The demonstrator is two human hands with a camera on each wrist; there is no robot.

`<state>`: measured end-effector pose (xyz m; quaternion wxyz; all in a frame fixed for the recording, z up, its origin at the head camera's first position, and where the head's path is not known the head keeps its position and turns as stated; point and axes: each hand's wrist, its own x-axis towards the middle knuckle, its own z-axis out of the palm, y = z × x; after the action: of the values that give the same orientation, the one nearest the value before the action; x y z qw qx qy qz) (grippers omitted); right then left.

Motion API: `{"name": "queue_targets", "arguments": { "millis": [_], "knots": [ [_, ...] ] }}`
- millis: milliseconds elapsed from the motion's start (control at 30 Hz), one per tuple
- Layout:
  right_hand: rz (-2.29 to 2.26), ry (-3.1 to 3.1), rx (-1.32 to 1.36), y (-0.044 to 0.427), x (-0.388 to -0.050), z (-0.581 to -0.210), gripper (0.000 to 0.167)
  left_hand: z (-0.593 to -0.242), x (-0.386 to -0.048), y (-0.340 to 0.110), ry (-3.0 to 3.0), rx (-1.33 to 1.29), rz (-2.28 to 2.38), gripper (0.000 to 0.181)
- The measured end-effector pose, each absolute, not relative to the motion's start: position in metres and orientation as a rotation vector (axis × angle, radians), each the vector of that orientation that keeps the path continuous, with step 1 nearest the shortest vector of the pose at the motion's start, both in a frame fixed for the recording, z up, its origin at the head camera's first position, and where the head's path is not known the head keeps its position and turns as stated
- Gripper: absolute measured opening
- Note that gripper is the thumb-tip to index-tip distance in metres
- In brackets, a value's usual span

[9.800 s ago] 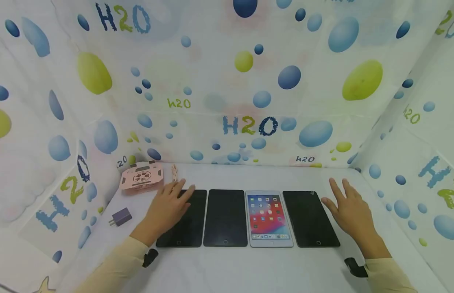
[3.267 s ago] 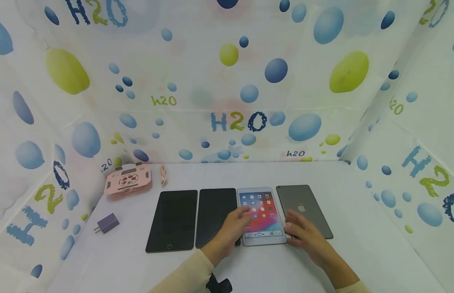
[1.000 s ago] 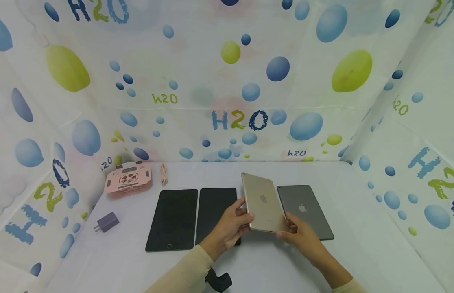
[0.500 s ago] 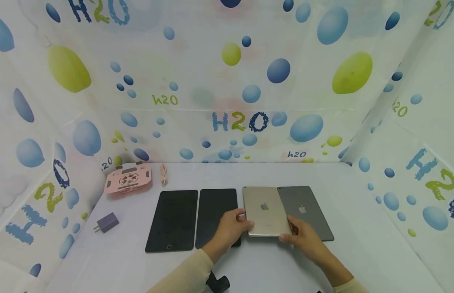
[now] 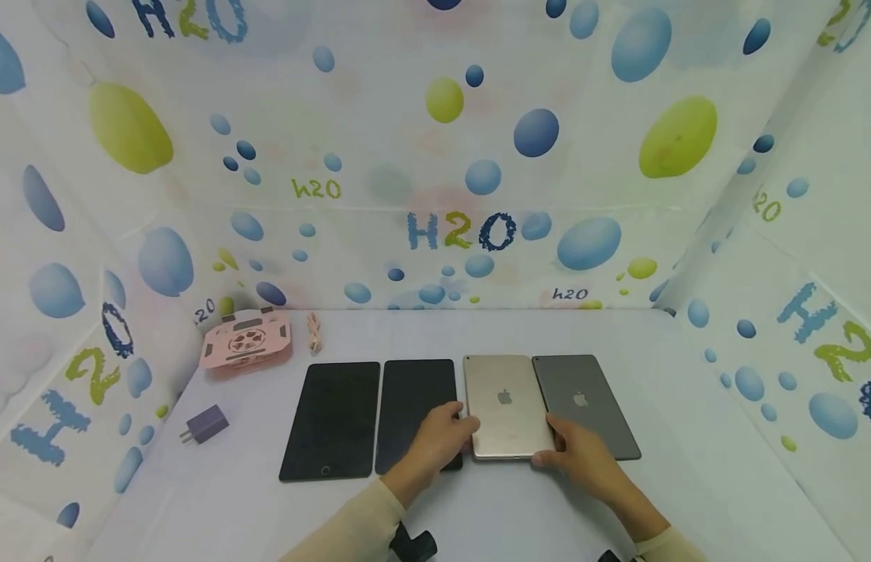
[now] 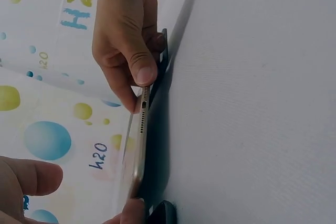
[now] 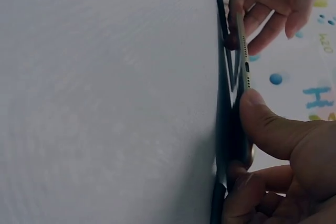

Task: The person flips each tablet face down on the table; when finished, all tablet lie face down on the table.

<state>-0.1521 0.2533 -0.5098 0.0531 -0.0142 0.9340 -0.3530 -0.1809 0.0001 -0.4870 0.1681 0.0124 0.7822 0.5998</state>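
Observation:
A gold tablet (image 5: 504, 410) lies back side up, its near edge slightly raised off the table in the wrist views. My right hand (image 5: 583, 460) pinches its near right corner; the right thumb (image 7: 254, 111) presses on the edge beside the charging port, fingers lower down. At the left edge is my left hand (image 5: 435, 439), fingertips at the tablet's side and the thumb (image 6: 47, 178) lifted away from it. A dark grey tablet (image 5: 583, 398), also back up, lies to the right. Two black-screened tablets lie leftward, the nearer one (image 5: 414, 390) partly covered by my left hand, the other (image 5: 332, 421) farther left.
A pink box-like object (image 5: 247, 341) and a small bundled cable (image 5: 314, 334) sit at the back left. A purple plug adapter (image 5: 206, 425) lies nearer at left. White patterned cloth (image 5: 386, 156) walls enclose the white table (image 5: 534, 515) at the back and sides.
The gold tablet, earlier screen up, was turned over, tilted in both hands, then lowered in the row. My left thumb has drawn back from it. The grey tablet was turned over earlier.

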Motion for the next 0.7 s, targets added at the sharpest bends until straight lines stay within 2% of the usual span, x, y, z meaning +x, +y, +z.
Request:
{"name": "queue_targets", "arguments": {
  "millis": [467, 700],
  "knots": [
    [-0.793, 2.929, -0.107, 0.243, -0.149, -0.503, 0.085, -0.484, -0.177, -0.005, 2.165, 0.038, 1.721, 0.067],
    [-0.604, 2.985, -0.194, 0.242, -0.153, -0.5, 0.073, -0.483, -0.175, -0.008, 2.106, 0.068, 1.756, 0.066]
  ]
}}
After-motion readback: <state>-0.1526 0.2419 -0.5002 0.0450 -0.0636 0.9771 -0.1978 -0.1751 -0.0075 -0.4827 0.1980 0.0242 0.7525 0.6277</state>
